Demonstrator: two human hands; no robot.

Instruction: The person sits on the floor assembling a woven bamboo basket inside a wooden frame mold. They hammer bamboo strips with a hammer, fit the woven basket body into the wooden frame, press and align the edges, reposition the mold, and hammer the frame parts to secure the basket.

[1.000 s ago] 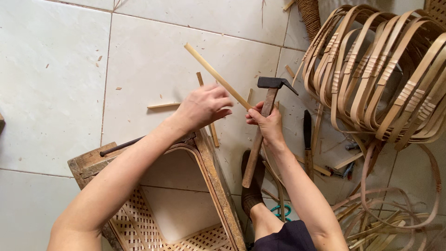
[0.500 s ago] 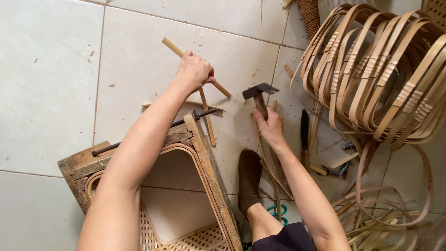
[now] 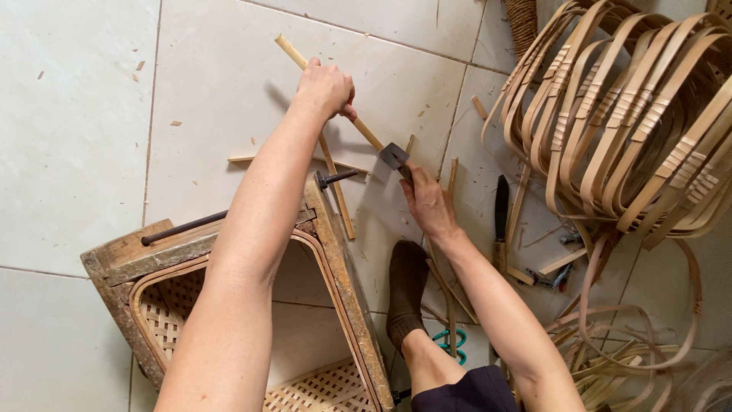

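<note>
head view: left hand [image 3: 326, 88] grip closed around bamboo stick [image 3: 293, 55], held slanting over tiled floor [image 3: 91, 114]; right hand [image 3: 428, 202] grip closed on hammer [image 3: 393, 156], its head touching the stick's lower end. best struck squarely, stick kept steady. wooden frame [image 3: 335, 244] just beside.

Smooth pale bamboo stick [image 3: 320, 80], dull metal hammer head [image 3: 393, 155], rough weathered wooden frame [image 3: 339, 252], glossy tile floor [image 3: 76, 114].
</note>
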